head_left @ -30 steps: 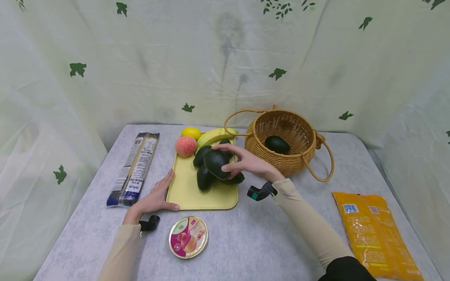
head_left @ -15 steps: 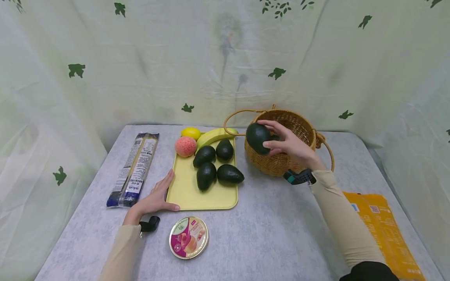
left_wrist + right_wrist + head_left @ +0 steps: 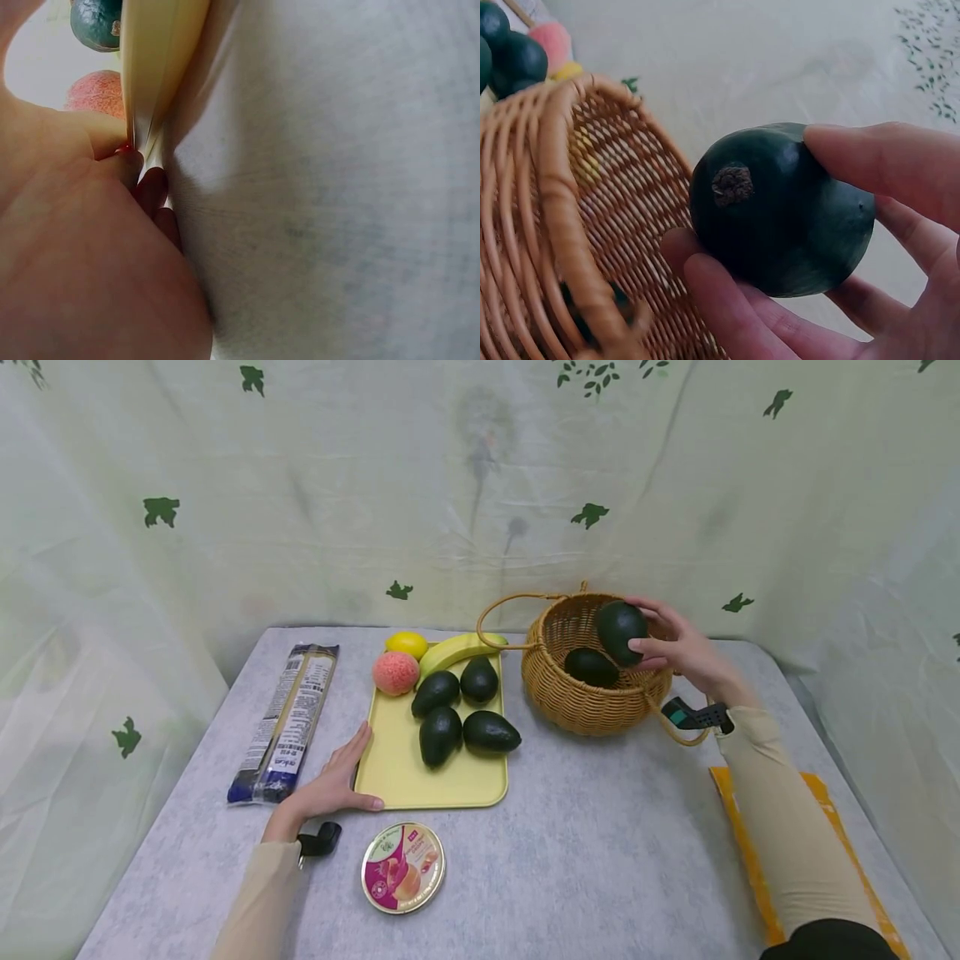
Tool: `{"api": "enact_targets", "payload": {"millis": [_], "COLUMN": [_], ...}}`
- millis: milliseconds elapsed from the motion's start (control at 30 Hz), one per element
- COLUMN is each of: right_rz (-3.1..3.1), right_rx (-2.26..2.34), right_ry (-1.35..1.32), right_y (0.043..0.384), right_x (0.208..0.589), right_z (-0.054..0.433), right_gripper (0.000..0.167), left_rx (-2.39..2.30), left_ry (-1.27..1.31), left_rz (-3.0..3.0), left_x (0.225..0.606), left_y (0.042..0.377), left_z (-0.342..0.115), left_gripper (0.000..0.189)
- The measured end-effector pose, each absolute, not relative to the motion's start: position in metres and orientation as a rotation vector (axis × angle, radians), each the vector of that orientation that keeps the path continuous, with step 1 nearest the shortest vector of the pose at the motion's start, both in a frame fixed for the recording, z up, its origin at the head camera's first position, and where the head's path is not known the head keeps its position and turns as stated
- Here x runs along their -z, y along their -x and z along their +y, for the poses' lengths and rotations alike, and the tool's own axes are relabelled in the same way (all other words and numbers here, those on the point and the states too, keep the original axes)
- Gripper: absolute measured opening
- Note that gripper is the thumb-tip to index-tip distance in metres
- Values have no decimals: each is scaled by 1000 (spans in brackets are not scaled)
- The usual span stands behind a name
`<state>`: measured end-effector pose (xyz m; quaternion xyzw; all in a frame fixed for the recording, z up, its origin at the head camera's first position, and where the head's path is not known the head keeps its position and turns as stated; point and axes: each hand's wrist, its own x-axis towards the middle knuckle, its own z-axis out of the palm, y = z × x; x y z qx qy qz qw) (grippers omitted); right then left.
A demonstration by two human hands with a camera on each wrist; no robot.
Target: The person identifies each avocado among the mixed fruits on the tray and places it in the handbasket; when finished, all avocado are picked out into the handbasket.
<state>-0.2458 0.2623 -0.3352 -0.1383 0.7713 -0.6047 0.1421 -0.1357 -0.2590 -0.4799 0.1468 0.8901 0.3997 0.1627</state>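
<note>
My right hand (image 3: 678, 647) grips a dark green avocado (image 3: 621, 632) between thumb and fingers, over the right side of the wicker basket (image 3: 577, 714). In the right wrist view the held avocado (image 3: 780, 214) shows its brown stem scar, and the woven basket wall stands beside it. Another avocado (image 3: 591, 667) lies inside the basket. My left hand (image 3: 327, 787) rests at the left front corner of the yellow tray (image 3: 397, 785), fingers along its edge. Several avocados (image 3: 441, 737) lie on that tray, with a banana (image 3: 457, 652) at its back.
A pink round fruit (image 3: 396, 672) and a lemon (image 3: 407, 643) sit at the tray's back left. A long blue-ended packet (image 3: 288, 722) lies left of the tray, a round tin (image 3: 402, 868) in front. The right forearm partly covers an orange bag (image 3: 750, 860).
My right hand has carried the avocado from above the tray rightward to over the basket. The left hand has stayed at the tray's edge.
</note>
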Motion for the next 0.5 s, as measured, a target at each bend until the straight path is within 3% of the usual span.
{"api": "enact_targets", "payload": {"millis": [500], "right_rz": [2241], "right_rx": [1594], "right_ry": [420], "right_y": [258], "right_x": [338], "right_z": [260], "right_gripper": [64], "left_rx": [-1138], "left_ry": [-411], "left_rz": [2533], "left_x": [480], "left_y": [136], "left_z": [-257], "left_gripper": [122]}}
